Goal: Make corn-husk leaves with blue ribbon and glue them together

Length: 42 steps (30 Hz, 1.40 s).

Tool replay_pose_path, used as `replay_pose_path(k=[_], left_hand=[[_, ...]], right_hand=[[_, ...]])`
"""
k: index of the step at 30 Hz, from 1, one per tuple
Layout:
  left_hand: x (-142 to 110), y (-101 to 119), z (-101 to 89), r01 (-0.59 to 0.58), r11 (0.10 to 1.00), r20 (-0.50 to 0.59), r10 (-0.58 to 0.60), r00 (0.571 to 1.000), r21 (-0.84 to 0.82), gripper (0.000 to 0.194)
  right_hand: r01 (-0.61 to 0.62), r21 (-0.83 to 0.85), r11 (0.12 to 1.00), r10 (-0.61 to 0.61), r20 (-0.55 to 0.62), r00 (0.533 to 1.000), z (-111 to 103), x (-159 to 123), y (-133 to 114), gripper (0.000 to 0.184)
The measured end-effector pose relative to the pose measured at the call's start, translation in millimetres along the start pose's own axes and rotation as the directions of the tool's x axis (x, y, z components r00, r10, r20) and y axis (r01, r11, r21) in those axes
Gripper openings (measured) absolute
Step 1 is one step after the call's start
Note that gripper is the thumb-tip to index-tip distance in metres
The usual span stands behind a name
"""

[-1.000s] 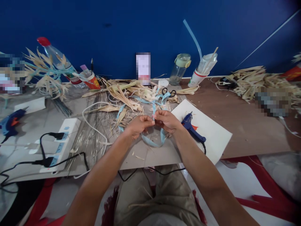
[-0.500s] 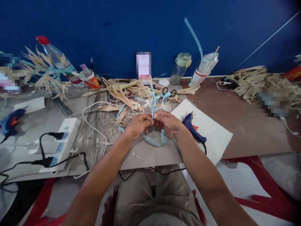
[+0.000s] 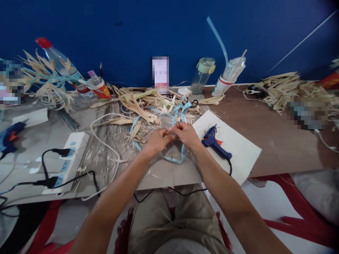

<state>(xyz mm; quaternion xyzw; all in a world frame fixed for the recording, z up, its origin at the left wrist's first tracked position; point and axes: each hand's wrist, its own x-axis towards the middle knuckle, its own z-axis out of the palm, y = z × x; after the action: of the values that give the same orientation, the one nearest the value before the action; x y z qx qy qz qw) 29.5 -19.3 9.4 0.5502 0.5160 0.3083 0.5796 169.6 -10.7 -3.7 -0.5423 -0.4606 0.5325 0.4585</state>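
1. Left hand [image 3: 159, 140]: thumb and forefinger pinching the blue stem [image 3: 174, 120] near its lower end. Other fingers curled.
2. Right hand [image 3: 187, 135]: also pinching the stem, tips meeting the left's. Exact contact covered by the fingers.
3. Stem: centred just over the table [image 3: 286, 148], rising from the fingertips and leaning away. Its upper part tangles visually with blue loops and pale husks; hard to separate.
4. Blue strip [image 3: 173, 160] hangs or lies in a loop below the hands. Cannot tell whether it joins the stem.
5. Handling, my judgement: one pinch should steady the stem while the other works, tips close together. Even tension suits thin strip; a hard pull might crease it or bend the stem. Loop best left free of the wrists.
6. Husks [image 3: 143, 113] crowd the far side of the hands, scissors [image 3: 197, 103] among them, handles showing. Snag risk for the stem's top.
7. Glue gun [image 3: 212, 138] on a white sheet [image 3: 243, 151], just beside the right wrist, nozzle away from the person. Heat cannot be seen; worth elbow care.
8. Left: loose wires [image 3: 103, 141], a white cord [image 3: 91, 127] across them, power strip [image 3: 66, 162] beyond. Cord could catch the left forearm.
9. Behind: phone [image 3: 160, 74] upright, lidded bottle [image 3: 202, 76], white cup [image 3: 224, 86]. All well apart from the hands.
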Motion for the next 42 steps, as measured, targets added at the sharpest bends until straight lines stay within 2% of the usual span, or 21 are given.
replay_pose_path(k=[1,3,6,8,10,12,16,18,20,22,25,27,30,33,37,42], left_hand=[[-0.1,0.0,0.0,-0.003,1.0,-0.011,0.003,1.0,0.004,0.017],[-0.7,1.0,-1.2,0.004,0.999,0.0,-0.004,1.0,-0.037,0.018],[-2.0,4.0,-5.4,0.045,0.986,0.058,-0.036,0.998,-0.159,0.019],[-2.6,5.5,-7.9,0.073,0.975,0.101,-0.053,0.993,-0.212,0.022],[-2.5,5.8,-8.7,0.102,0.969,0.148,-0.069,0.986,-0.227,0.023],[-1.9,5.4,-7.7,0.114,0.971,0.168,-0.079,0.983,-0.211,0.023],[-1.0,4.9,-3.4,0.115,0.972,0.128,-0.09,0.988,-0.204,0.024],[-1.2,5.2,-1.8,0.133,0.965,0.127,-0.107,0.986,-0.224,0.028],[-1.6,5.2,-1.1,0.172,0.949,0.145,-0.137,0.98,-0.266,0.032],[-1.7,4.9,-1.4,0.227,0.908,0.212,-0.159,0.964,-0.352,0.034],[-1.3,4.0,-3.5,0.328,0.791,0.359,-0.148,0.922,-0.517,0.037],[-1.0,3.6,-5.5,0.372,0.737,0.419,-0.132,0.898,-0.565,0.038],[-1.6,3.7,-7.4,0.369,0.754,0.453,-0.106,0.885,-0.543,0.035],[-3.2,4.9,-7.3,0.317,0.802,0.413,-0.097,0.905,-0.506,0.031],[-6.1,8.1,-3.3,0.236,0.876,0.277,-0.124,0.953,-0.421,0.03],[-9.6,10.7,4.2,0.093,0.97,0.092,-0.074,0.993,-0.225,0.023]], right_hand=[[0.002,-0.01,1.0,-0.002,-0.003,1.0,-1.4,0.3,0.2,0.033],[-0.03,0.042,0.999,0.027,0.089,0.996,-4.9,-0.4,-2.3,0.033],[-0.148,0.166,0.975,0.09,0.313,0.946,-9.4,-3.5,-9.4,0.034],[-0.226,0.239,0.944,0.127,0.37,0.92,-9.7,-5.5,-13.3,0.035],[-0.261,0.3,0.917,0.143,0.365,0.92,-7.9,-6.8,-15.7,0.032],[-0.247,0.332,0.91,0.137,0.32,0.937,-5.1,-7.3,-16.8,0.03],[-0.174,0.328,0.929,0.122,0.173,0.977,-1.7,-5.8,-17.1,0.036],[-0.165,0.32,0.933,0.125,0.142,0.982,-2.5,-4.5,-17.4,0.038],[-0.173,0.315,0.933,0.129,0.153,0.98,-4.4,-3.6,-18.1,0.039],[-0.185,0.324,0.928,0.125,0.198,0.972,-6.7,-3.3,-19.3,0.042],[-0.189,0.382,0.905,0.108,0.225,0.968,-9.2,-4.2,-21.3,0.043],[-0.195,0.42,0.886,0.105,0.228,0.968,-10.1,-5.2,-22.5,0.042],[-0.23,0.427,0.875,0.114,0.281,0.953,-11.2,-6.5,-23.8,0.043],[-0.252,0.393,0.884,0.134,0.302,0.944,-12.9,-6.3,-24.0,0.044],[-0.216,0.307,0.927,0.13,0.277,0.952,-13.5,-3.4,-20.4,0.044],[-0.076,0.115,0.99,0.071,0.048,0.996,-9.7,2.2,-8.1,0.041]])
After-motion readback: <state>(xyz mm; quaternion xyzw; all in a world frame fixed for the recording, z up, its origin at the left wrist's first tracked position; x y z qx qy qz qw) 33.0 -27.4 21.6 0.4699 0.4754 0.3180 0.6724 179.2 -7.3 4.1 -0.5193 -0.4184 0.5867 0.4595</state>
